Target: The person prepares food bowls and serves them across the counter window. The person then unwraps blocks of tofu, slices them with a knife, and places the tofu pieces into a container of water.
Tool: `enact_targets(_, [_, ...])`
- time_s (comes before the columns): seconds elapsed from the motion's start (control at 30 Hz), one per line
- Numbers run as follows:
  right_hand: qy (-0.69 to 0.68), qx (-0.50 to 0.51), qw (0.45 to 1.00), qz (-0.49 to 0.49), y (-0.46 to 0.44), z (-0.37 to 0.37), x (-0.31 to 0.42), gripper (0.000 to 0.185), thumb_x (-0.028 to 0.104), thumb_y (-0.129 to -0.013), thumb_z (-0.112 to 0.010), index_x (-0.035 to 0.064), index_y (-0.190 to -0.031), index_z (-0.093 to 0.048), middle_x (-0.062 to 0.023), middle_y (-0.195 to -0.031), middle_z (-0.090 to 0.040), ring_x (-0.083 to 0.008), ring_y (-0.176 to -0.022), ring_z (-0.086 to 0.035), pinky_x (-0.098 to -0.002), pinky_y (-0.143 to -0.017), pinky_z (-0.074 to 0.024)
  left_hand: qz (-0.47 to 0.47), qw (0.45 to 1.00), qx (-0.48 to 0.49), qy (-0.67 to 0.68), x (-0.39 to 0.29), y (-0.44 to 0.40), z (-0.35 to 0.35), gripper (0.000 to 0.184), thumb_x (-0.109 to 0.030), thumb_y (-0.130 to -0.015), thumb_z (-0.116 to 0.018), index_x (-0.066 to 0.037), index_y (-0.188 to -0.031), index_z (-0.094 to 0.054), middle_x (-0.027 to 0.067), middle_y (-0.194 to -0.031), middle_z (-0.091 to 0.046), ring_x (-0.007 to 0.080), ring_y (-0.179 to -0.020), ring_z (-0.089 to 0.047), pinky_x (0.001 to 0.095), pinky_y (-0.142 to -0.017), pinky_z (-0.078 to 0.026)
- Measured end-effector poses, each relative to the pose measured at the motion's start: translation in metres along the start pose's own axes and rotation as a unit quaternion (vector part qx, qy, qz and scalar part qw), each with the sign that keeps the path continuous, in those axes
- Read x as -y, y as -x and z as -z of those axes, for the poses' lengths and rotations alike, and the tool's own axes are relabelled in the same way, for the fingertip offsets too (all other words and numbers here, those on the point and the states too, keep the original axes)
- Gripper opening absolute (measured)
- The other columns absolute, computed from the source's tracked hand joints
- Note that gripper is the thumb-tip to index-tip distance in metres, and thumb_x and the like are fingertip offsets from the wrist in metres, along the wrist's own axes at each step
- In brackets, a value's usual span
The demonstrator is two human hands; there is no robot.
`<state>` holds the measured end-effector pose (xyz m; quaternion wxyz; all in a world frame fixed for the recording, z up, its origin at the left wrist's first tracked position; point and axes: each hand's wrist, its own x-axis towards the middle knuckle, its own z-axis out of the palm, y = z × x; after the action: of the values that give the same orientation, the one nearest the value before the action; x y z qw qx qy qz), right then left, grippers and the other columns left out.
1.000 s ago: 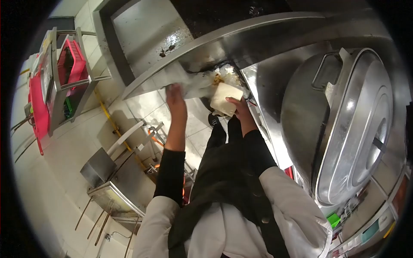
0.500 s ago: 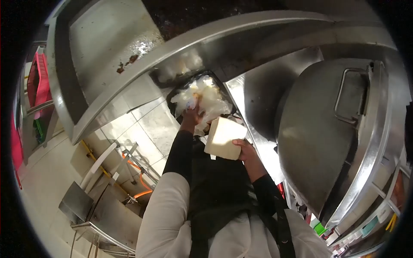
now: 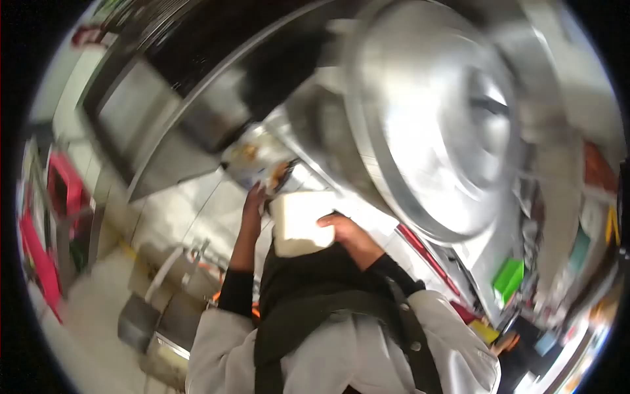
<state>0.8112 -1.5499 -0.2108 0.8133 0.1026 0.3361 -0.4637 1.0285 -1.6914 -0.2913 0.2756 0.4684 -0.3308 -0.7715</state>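
A cream-white squared block (image 3: 302,230), like a block of cheese, is held in front of my apron. My right hand (image 3: 346,233) grips its right side, with the thumb over the top face. My left hand (image 3: 257,197) is to the left of the block, close to the near edge of a bin (image 3: 262,157). Blur hides how its fingers are set. Crumpled, pale plastic and some brownish bits show in the bin, which stands on the tiled floor.
A big round metal lid (image 3: 426,125) covers a large pan at the right. Steel cooking equipment (image 3: 138,98) stands at upper left, and a pink crate (image 3: 65,184) at far left. A green container (image 3: 508,279) and what looks like another person's hand (image 3: 505,343) show at lower right.
My left hand has come back from the plastic in the bin. The view has swung to the right, and the large round lid now shows whole. My right hand still holds the block.
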Motion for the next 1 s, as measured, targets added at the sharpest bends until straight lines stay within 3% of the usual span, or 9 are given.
enact_targets(0.03, [-0.007,0.017,1.0,-0.001,0.014,0.006,-0.01,0.039,0.008,-0.08,-0.067,-0.0083,-0.115,-0.057,-0.0184,-0.109,-0.064,-0.0281,-0.102,-0.062,-0.0401,-0.093,-0.048,-0.009,0.975,0.102,-0.197,0.014,0.045,0.019,0.058,-0.039,-0.093,-0.043,-0.005,-0.139,-0.037,0.0176,-0.141,-0.04,0.0287,-0.13,-0.039,0.0458,-0.109,-0.026])
enact_targets(0.1, [0.042,-0.024,0.999,0.009,0.049,-0.003,-0.019,0.036,0.01,-0.081,-0.068,-0.0052,-0.112,-0.06,-0.014,-0.108,-0.065,-0.0222,-0.099,-0.063,-0.0354,-0.089,-0.0497,0.257,0.917,-0.039,0.303,-0.049,0.113,-0.071,0.087,-0.072,-0.086,-0.029,-0.008,-0.146,-0.025,0.0164,-0.147,-0.032,0.0347,-0.136,-0.027,0.0611,-0.108,-0.021])
enact_targets(0.13, [0.031,-0.005,0.999,0.031,0.061,0.001,-0.026,0.039,0.012,-0.079,-0.069,-0.0041,-0.113,-0.06,-0.0124,-0.108,-0.065,-0.0207,-0.1,-0.063,-0.0343,-0.088,-0.0499,0.152,0.847,0.377,0.344,-0.016,0.121,-0.049,0.098,-0.08,-0.08,-0.025,-0.009,-0.147,-0.019,0.0161,-0.149,-0.026,0.0387,-0.136,-0.026,0.0634,-0.105,-0.023])
enact_targets(0.17, [0.02,0.015,0.998,0.052,0.075,0.005,-0.034,0.042,0.014,-0.078,-0.071,-0.0029,-0.114,-0.06,-0.0108,-0.107,-0.065,-0.0192,-0.1,-0.062,-0.0332,-0.087,-0.05,0.276,0.878,0.126,0.372,-0.043,0.151,-0.092,0.099,-0.08,-0.08,-0.026,-0.009,-0.148,-0.015,0.0163,-0.151,-0.021,0.0404,-0.134,-0.029,0.0608,-0.106,-0.026])
enact_targets(0.27, [0.056,-0.047,0.976,0.204,0.168,-0.004,-0.03,0.053,0.014,-0.076,-0.073,-0.0005,-0.123,-0.053,-0.011,-0.113,-0.062,-0.0207,-0.103,-0.06,-0.035,-0.088,-0.0491,0.111,0.945,0.297,-0.082,0.031,0.13,-0.123,0.072,-0.056,-0.089,-0.041,-0.003,-0.137,-0.036,0.0179,-0.134,-0.046,0.0311,-0.121,-0.047,0.0526,-0.1,-0.038])
enact_targets(0.53, [0.444,-0.268,0.805,0.289,0.57,0.238,-0.023,0.062,0.033,-0.08,-0.073,0.003,-0.127,-0.047,-0.0119,-0.107,-0.061,-0.0184,-0.093,-0.061,-0.0314,-0.075,-0.0508,0.325,0.881,0.323,0.119,0.209,0.3,-0.498,0.073,-0.031,-0.069,-0.059,-0.005,-0.135,-0.041,0.0171,-0.128,-0.052,0.0358,-0.111,-0.055,0.052,-0.094,-0.046])
enact_targets(0.6, [0.457,-0.379,0.703,0.392,0.643,0.273,-0.03,0.058,0.036,-0.082,-0.07,0.0027,-0.125,-0.049,-0.011,-0.104,-0.061,-0.0184,-0.086,-0.063,-0.0299,-0.068,-0.0512,0.346,0.861,0.352,0.127,0.219,0.335,-0.556,0.074,-0.029,-0.068,-0.059,-0.006,-0.135,-0.041,0.0164,-0.13,-0.052,0.0371,-0.113,-0.054,0.0528,-0.096,-0.045])
enact_targets(0.9, [0.309,-0.513,0.644,0.476,0.851,0.347,-0.019,0.054,0.041,-0.08,-0.068,0.0028,-0.116,-0.056,-0.0163,-0.101,-0.064,-0.0311,-0.095,-0.06,-0.0371,-0.086,-0.0456,0.347,0.792,0.502,0.023,0.255,0.373,-0.73,0.075,-0.032,-0.067,-0.059,-0.009,-0.136,-0.039,0.0147,-0.132,-0.05,0.0365,-0.118,-0.051,0.0539,-0.097,-0.044])
enact_targets(1.0, [0.319,-0.584,0.61,0.43,0.875,0.398,-0.039,0.053,0.039,-0.082,-0.068,0.0068,-0.121,-0.054,-0.0137,-0.107,-0.061,-0.0277,-0.09,-0.061,-0.0365,-0.079,-0.049,-0.004,0.752,0.625,-0.21,0.27,0.363,-0.776,0.07,-0.04,-0.077,-0.057,-0.012,-0.136,-0.033,0.0143,-0.136,-0.045,0.0333,-0.12,-0.049,0.0504,-0.098,-0.043])
